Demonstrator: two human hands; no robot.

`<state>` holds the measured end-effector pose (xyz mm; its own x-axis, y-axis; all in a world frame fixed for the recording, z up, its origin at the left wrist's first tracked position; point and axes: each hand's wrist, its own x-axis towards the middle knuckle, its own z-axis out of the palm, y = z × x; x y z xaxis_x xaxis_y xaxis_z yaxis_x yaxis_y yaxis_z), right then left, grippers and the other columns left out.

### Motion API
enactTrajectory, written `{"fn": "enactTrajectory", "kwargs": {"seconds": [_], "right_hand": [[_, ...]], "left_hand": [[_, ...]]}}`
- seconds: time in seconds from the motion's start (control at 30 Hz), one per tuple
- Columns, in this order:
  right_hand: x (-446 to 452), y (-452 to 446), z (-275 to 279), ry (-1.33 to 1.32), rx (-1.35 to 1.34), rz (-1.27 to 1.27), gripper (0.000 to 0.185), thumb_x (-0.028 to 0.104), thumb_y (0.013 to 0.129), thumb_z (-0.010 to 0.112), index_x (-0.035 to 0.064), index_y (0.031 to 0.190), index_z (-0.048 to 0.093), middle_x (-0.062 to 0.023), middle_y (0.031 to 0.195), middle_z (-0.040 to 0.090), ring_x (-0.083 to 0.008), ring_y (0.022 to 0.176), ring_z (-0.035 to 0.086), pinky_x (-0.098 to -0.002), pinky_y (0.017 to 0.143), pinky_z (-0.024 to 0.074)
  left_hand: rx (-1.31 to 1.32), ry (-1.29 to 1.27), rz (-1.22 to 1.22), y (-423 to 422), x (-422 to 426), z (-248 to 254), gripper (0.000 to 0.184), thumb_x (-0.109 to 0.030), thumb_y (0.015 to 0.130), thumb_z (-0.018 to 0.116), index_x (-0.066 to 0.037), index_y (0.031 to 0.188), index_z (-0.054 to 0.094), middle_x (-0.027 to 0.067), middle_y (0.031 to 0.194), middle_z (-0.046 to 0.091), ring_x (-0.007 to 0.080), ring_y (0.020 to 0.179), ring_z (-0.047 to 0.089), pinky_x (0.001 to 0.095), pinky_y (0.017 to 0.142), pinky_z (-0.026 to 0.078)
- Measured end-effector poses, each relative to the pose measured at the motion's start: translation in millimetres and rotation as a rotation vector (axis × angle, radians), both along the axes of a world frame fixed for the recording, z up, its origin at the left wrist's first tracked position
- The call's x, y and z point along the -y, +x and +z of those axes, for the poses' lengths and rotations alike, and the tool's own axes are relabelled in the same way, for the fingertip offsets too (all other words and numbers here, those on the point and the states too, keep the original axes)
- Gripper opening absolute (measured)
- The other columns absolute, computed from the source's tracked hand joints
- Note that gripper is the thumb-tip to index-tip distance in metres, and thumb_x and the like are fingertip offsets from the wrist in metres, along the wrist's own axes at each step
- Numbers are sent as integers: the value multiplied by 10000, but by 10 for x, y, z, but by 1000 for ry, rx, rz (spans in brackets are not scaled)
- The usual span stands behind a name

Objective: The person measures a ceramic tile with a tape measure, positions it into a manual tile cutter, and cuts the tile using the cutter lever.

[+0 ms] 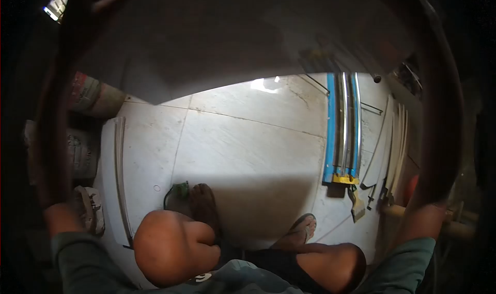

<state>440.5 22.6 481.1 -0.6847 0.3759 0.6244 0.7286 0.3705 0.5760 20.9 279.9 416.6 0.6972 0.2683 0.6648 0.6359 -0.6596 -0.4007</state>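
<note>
A large dark, smooth panel [222, 46] fills the upper view, raised above the floor, with its lower edge slanting. Both of my forearms reach up along its sides. My left hand [85, 7] is a dark shape at the panel's upper left, its fingers round the edge. On the right the raised arm fades into shadow near the panel's upper corner, and the fingers there cannot be made out. Below the panel's right part lies a blue tile cutter [330, 133] with metal rails and a yellow end piece [345, 179].
Pale tiles [248, 139] cover the floor, with my bent knees and sandalled feet at the bottom. A long strip [120, 175] and sacks [82, 149] lie left, near a bucket [108, 98]. Right are a scraper [356, 206], thin strips [395, 149] and a wooden handle [398, 211].
</note>
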Motion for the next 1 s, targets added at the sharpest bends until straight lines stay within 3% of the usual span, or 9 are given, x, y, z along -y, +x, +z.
{"fn": "enactTrajectory", "kwargs": {"seconds": [0.17,0.3,0.33,0.4,0.5,0.57,0.63,0.8,1.0], "right_hand": [[50,96,-623,-452,-601,-341,548,510,773,864,61,569,626,-32,530,612,-101,441,562,-334,424,468],[289,402,-1465,-559,-1067,-168,368,315,981,682,31,749,663,19,576,501,-76,500,447,-275,484,379],[328,596,-1680,-466,-841,-95,92,266,988,657,187,1033,671,-13,617,569,-114,489,499,-306,470,433],[518,817,-2261,-480,-758,-84,408,172,1011,598,395,1350,640,-40,649,621,-150,480,534,-336,463,479],[926,551,-2711,-744,-1260,-524,102,300,1001,631,260,1088,667,-9,603,545,-123,501,456,-351,469,400],[1029,390,-3059,-831,-1843,-704,560,500,955,695,106,588,542,67,595,450,-73,541,366,-321,475,285],[1201,304,-3263,-783,-1903,-734,714,619,872,717,11,530,566,-31,530,502,-130,527,426,-378,487,370],[1539,472,-4144,-801,-2036,-891,624,512,923,704,25,569,537,-23,586,503,-136,567,403,-381,535,370],[1543,644,-4067,-775,-2314,-782,564,511,944,685,88,611,516,29,644,442,-106,633,361,-336,565,331]], "left_hand": [[172,-277,267,-357,-88,-806,588,-350,925,603,-57,1422,492,108,1251,624,169,953,563,366,799,411],[818,-787,78,-663,277,-1700,776,-524,903,552,-43,1486,380,132,1339,561,222,1101,517,404,942,366],[977,-869,112,-670,525,-1986,825,-567,898,540,-39,1502,352,138,1361,546,236,1138,505,413,977,355],[1283,-1337,-56,-475,1033,-2592,925,-654,887,514,-31,1534,295,150,1405,515,262,1212,482,432,1049,333],[1533,-2217,-422,266,1952,-3162,1077,-784,870,476,-20,1582,211,167,1471,468,302,1323,448,461,1156,300],[1477,-2535,-457,931,2481,-3082,1159,-851,860,426,19,1586,181,194,1561,356,338,1431,346,482,1214,241],[1596,-2804,-340,1267,2650,-3151,1160,-850,869,416,55,1565,212,209,1610,312,346,1472,333,473,1227,240],[1365,-2554,-90,1539,2707,-3068,1008,-724,932,480,81,1516,318,198,1529,446,299,1407,445,426,1193,322],[1008,-2497,269,1888,2620,-3207,894,-648,972,513,76,1480,382,190,1434,539,296,1314,536,382,1122,396]]}}
